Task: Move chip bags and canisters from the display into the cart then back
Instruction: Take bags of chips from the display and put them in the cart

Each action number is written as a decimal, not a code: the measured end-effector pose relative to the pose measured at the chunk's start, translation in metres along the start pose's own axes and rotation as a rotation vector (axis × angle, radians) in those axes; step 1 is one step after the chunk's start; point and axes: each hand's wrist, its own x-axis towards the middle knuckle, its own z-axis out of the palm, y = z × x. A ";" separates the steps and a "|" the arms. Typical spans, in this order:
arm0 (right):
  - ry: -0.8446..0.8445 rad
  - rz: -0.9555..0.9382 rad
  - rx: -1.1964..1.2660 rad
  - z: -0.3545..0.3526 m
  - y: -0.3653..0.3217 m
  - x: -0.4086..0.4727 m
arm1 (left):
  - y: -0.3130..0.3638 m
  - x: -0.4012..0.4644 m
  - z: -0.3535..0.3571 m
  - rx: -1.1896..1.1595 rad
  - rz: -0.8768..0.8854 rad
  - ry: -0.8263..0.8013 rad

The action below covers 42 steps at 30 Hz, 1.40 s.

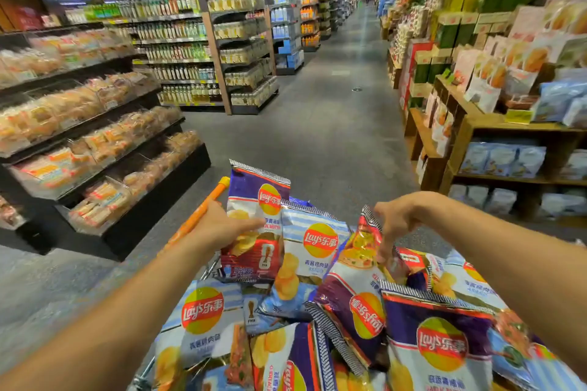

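A shopping cart with an orange handle [203, 211] fills the lower middle of the head view, heaped with several Lay's chip bags in purple, light blue and red. My left hand [219, 227] grips an upright purple Lay's bag [254, 222] by its left edge, at the cart's far left. My right hand [395, 220] reaches down with fingers pinched on the top of a red Lay's bag [360, 246] in the middle of the heap. A light blue bag [313, 251] stands between the two. No canisters are visible.
A black bread display [95, 149] stands close on the left of the cart. Wooden shelves with snack packs [495, 143] line the right. A grey aisle floor [333, 111] runs straight ahead between drink shelves [190, 51] and more displays.
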 end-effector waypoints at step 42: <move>0.723 -0.306 0.732 -0.024 -0.033 -0.208 | 0.097 -0.133 0.027 -0.469 0.400 -0.950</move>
